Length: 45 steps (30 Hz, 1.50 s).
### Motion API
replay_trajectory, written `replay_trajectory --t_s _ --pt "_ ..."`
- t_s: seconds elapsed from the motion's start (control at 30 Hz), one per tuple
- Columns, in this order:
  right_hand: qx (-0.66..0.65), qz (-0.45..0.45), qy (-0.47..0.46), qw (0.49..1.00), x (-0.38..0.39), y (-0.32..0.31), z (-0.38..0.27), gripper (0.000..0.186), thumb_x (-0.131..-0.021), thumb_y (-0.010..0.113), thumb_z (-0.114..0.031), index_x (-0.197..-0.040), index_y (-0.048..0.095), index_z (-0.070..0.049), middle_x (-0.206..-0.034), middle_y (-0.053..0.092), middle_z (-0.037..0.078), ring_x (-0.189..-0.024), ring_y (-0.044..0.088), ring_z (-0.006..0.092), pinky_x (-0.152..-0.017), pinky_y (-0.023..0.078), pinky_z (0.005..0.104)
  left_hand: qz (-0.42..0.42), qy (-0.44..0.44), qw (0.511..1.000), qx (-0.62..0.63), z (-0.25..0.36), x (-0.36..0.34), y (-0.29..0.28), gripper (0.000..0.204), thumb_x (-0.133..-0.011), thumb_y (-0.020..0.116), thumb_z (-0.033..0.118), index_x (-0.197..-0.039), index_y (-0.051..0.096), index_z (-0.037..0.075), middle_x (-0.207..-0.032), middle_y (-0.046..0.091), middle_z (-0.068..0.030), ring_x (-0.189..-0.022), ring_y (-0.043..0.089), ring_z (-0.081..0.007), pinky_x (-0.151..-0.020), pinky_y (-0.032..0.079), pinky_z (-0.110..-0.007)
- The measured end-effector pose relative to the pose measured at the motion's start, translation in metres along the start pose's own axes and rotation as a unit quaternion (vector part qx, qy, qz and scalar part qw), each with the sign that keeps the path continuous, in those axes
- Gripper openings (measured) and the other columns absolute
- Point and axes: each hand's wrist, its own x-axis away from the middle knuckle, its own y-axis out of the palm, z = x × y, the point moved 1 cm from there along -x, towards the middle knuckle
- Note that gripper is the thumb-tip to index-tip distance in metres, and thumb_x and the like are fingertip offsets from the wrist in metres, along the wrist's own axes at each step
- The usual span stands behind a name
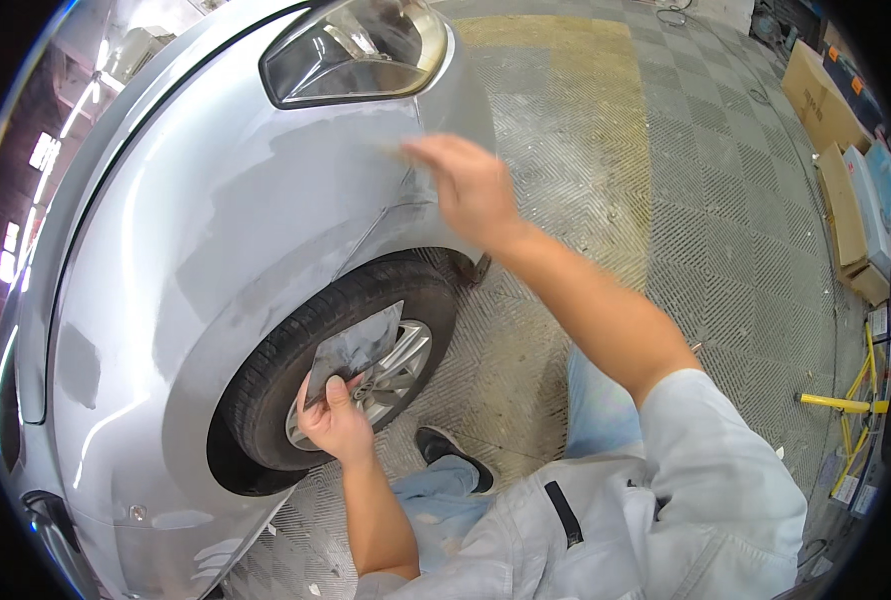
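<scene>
1. The left hand (334, 420) is closed around the lower corner of a grey metal plate (358, 345), thumb on its near face, fingers behind it.
2. That plate is a flat, roughly four-sided sheet; its long axis runs from the hand up and to the right, ending in front of the alloy wheel (391, 375), and its broad face is turned toward the camera.
3. The right hand (466, 185) is raised against the car's front fender (266, 210), fingers stretched toward the left; it is blurred, so whether something thin lies under the fingertips cannot be told.
4. Under that hand the fender shows a dull, sanded grey patch (316, 170), which stretches from below the headlight (356, 50) down toward the wheel arch.
5. The black tyre (286, 350) sits in the arch, just behind the plate.
6. The person's dark shoe (453, 455) rests on the patterned grey floor (586, 200) beside the wheel.
7. Cardboard boxes (836, 130) stand well apart at the right rim, with a yellow stand (846, 405) below them.
</scene>
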Motion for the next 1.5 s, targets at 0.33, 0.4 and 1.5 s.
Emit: replay_trajectory --t_s 0.33,0.4,1.5 --pt "-0.017 -0.017 -0.041 0.999 0.013 0.018 0.004 0.043 -0.075 0.052 0.008 -0.110 0.068 -0.011 -0.107 0.067 0.013 -0.096 0.065 0.0294 -0.086 0.053 0.0340 -0.014 -0.013 1.000 -0.003 0.002 0.003 -0.008 0.030 -0.091 0.062 0.011 -0.111 0.056 -0.011 -0.102 0.063 -0.0165 -0.086 0.064 -0.0205 -0.071 0.060 -0.033" --pt "-0.034 -0.093 -0.043 0.994 0.018 0.005 0.010 0.041 -0.076 0.052 0.008 -0.109 0.068 -0.010 -0.107 0.067 0.014 -0.096 0.065 0.0295 -0.086 0.053 0.0337 -0.023 -0.019 1.000 -0.005 0.000 0.001 -0.006 0.031 -0.091 0.062 0.012 -0.111 0.056 -0.011 -0.102 0.063 -0.0164 -0.086 0.064 -0.0204 -0.071 0.060 -0.033" --pt "-0.132 0.013 0.101 0.986 0.081 0.013 -0.054 0.032 -0.082 0.056 0.004 -0.110 0.066 -0.006 -0.103 0.066 0.015 -0.094 0.065 0.0297 -0.081 0.053 0.0326 -0.037 -0.034 0.995 0.091 -0.001 -0.013 -0.012 0.023 -0.091 0.060 0.007 -0.110 0.057 -0.006 -0.106 0.064 -0.0160 -0.089 0.065 -0.0223 -0.064 0.061 -0.036"
